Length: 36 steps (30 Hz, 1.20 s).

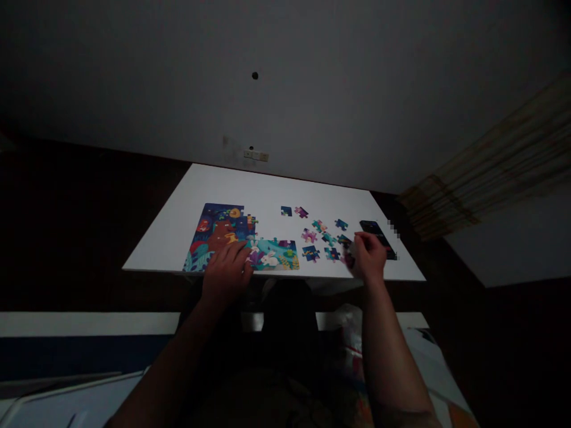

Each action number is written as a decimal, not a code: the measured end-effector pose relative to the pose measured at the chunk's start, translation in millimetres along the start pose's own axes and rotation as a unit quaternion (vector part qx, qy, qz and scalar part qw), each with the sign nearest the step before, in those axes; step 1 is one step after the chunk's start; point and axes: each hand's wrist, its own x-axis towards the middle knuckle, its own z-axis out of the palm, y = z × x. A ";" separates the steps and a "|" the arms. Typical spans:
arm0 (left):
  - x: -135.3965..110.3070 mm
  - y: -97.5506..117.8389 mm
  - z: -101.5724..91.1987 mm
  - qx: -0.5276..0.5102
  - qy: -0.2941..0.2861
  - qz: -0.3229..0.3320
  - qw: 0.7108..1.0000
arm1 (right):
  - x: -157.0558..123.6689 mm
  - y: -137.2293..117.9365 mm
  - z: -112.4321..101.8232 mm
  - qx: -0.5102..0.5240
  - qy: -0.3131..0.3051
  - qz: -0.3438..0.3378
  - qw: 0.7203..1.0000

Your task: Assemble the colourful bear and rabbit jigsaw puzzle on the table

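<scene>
My left hand (pixel 227 264) lies flat, fingers spread, over the lower edge of a partly joined jigsaw puzzle (pixel 218 232) with a bear and rabbits on it. To the right, my right hand (pixel 371 257) is closed beside the loose pieces, and a dark, blurred puzzle piece (pixel 350 259) shows at its fingers. Loose puzzle pieces (pixel 309 235) lie scattered between the joined part and this hand. One blue piece (pixel 286 211) and one purple piece (pixel 301 212) sit farther back. The joined part is open at its upper right.
A white table (pixel 156 238) carries everything. Behind my right hand lies a dark phone (pixel 375 229) near the right edge. A wall with a socket strip (pixel 256 156) stands behind the table, and a patterned curtain (pixel 468 172) hangs at right. My knees are below the front edge.
</scene>
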 end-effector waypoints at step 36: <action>-0.9 -7.1 8.2 0.032 0.046 -0.003 0.998 | -30.8 18.7 -15.0 0.037 0.066 0.012 0.997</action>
